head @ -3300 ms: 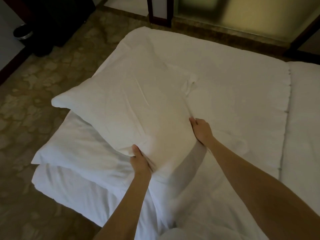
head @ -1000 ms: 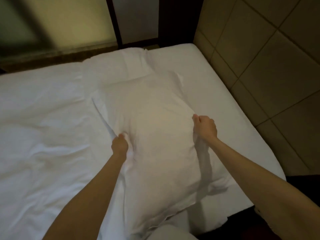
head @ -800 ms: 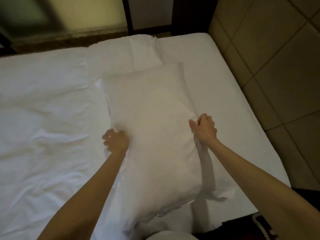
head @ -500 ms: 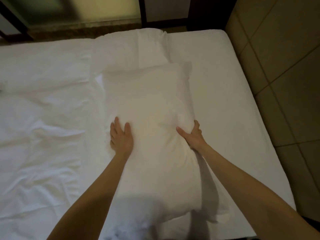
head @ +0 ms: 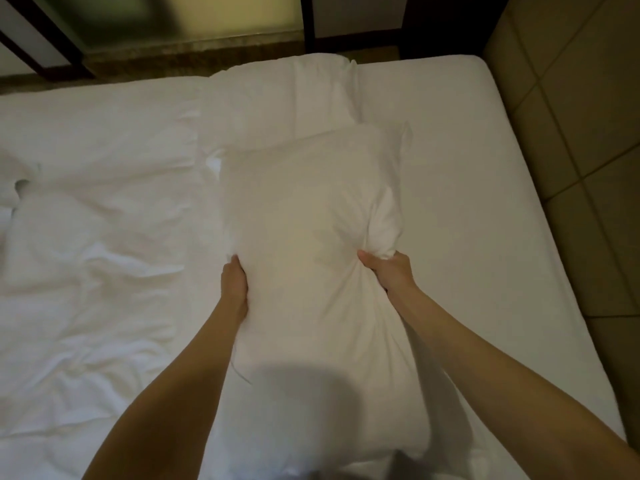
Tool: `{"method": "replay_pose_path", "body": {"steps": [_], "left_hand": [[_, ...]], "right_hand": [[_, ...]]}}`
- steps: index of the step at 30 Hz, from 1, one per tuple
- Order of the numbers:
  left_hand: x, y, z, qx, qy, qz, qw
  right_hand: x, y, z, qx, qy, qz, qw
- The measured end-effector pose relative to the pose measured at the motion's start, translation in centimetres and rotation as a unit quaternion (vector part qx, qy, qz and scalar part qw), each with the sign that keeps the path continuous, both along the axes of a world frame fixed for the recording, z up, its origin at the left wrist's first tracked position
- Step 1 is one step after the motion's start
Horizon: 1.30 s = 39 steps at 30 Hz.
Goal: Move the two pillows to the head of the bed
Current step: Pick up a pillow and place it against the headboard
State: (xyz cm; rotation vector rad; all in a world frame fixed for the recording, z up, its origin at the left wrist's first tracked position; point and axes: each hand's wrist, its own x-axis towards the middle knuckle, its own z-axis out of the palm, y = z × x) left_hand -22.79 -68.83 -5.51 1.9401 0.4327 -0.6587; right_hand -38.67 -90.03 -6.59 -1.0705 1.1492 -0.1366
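1. both hands grip one white pillow [head: 311, 258] at its middle: the left hand [head: 235, 282] is cupped against its left edge, and the right hand [head: 389, 271] is closed on a bunched fold of cloth at its right edge, with creases running out from that fist.
2. holding it at the waist from both sides likely keeps the long pillow balanced while it is set or nudged into place; the pinch on the right suggests a pull or a lift, though whether the pillow is resting or raised cannot be told.
3. near the viewer, a dark shadow crosses the pillow's lower end, and both bare forearms reach in from the bottom of the view.
4. the pillow lies lengthwise on the bed [head: 485, 237], running away from the viewer, parallel to the padded headboard [head: 571, 133] on the right.
5. between pillow and headboard is a strip of smooth, bare sheet, so there is open room to slide it right.
6. to the left, a rumpled white duvet [head: 86, 271] lies just beside the pillow.
7. farther off, a second pillow [head: 294, 91] lies at the far edge of the bed, its near side touching or tucked under the held one.
8. beyond the far edge, a dark floor and dim glass panels are visible.
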Motion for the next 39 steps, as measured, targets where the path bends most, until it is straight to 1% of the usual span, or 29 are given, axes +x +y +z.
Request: {"method": "replay_pose_path", "body": {"steps": [3, 6, 9, 13, 17, 19, 22, 26, 27, 29, 31, 32, 33, 34, 36, 37, 39], "left_hand": [[0.6, -1.1, 1.6, -0.041, -0.003, 0.018, 0.999], [2.0, -3.3, 4.1, -0.052, -0.049, 0.032, 0.997], [3.8, -6.9, 6.4, -0.091, -0.083, 0.033, 0.992], [6.7, -13.6, 9.6, -0.152, -0.102, 0.014, 0.983], [9.4, -21.7, 12.3, -0.233, -0.089, -0.026, 0.968], [10.3, -26.0, 13.4, -0.252, -0.088, -0.046, 0.963], [11.0, -31.7, 14.6, -0.285, -0.078, -0.046, 0.954], [11.5, -38.7, 14.8, -0.331, -0.062, -0.065, 0.939], [11.5, -40.5, 14.6, -0.334, -0.058, -0.076, 0.938], [11.5, -43.6, 13.8, -0.297, -0.060, -0.114, 0.946], [10.9, -45.9, 12.9, -0.260, -0.051, -0.176, 0.948], [10.3, -46.5, 12.4, -0.251, -0.037, -0.207, 0.945], [9.8, -47.0, 11.9, -0.242, -0.025, -0.234, 0.941], [9.3, -47.4, 11.1, -0.238, -0.021, -0.252, 0.938], [8.8, -47.9, 9.8, -0.232, -0.047, -0.256, 0.937], [8.7, -48.0, 9.5, -0.223, -0.063, -0.248, 0.941], [8.9, -47.9, 8.9, -0.210, -0.083, -0.230, 0.947]], "right_hand": [[0.9, -0.8, 2.0, -0.063, 0.007, -0.006, 0.998], [2.3, -3.5, 4.8, -0.128, 0.003, -0.008, 0.992], [3.9, -7.6, 8.2, -0.178, -0.029, -0.005, 0.984], [5.7, -14.2, 13.1, -0.238, -0.077, -0.014, 0.968], [6.9, -22.0, 17.4, -0.309, -0.094, -0.034, 0.946], [7.2, -25.7, 19.5, -0.353, -0.093, -0.047, 0.930], [7.5, -30.4, 22.6, -0.411, -0.072, -0.057, 0.907], [7.8, -36.3, 25.8, -0.456, -0.084, -0.057, 0.884], [7.9, -37.9, 26.4, -0.467, -0.087, -0.057, 0.878], [8.2, -40.9, 27.5, -0.486, -0.076, -0.054, 0.869], [8.5, -44.2, 28.4, -0.475, -0.041, -0.042, 0.878], [8.6, -45.6, 28.5, -0.464, -0.011, -0.028, 0.886], [8.6, -46.8, 28.2, -0.462, 0.042, -0.006, 0.886], [8.4, -47.8, 27.4, -0.471, 0.115, 0.024, 0.874], [7.7, -48.5, 24.9, -0.487, 0.255, 0.092, 0.830], [7.0, -48.3, 23.0, -0.473, 0.307, 0.122, 0.817], [5.2, -47.4, 19.1, -0.409, 0.386, 0.159, 0.811]]}}
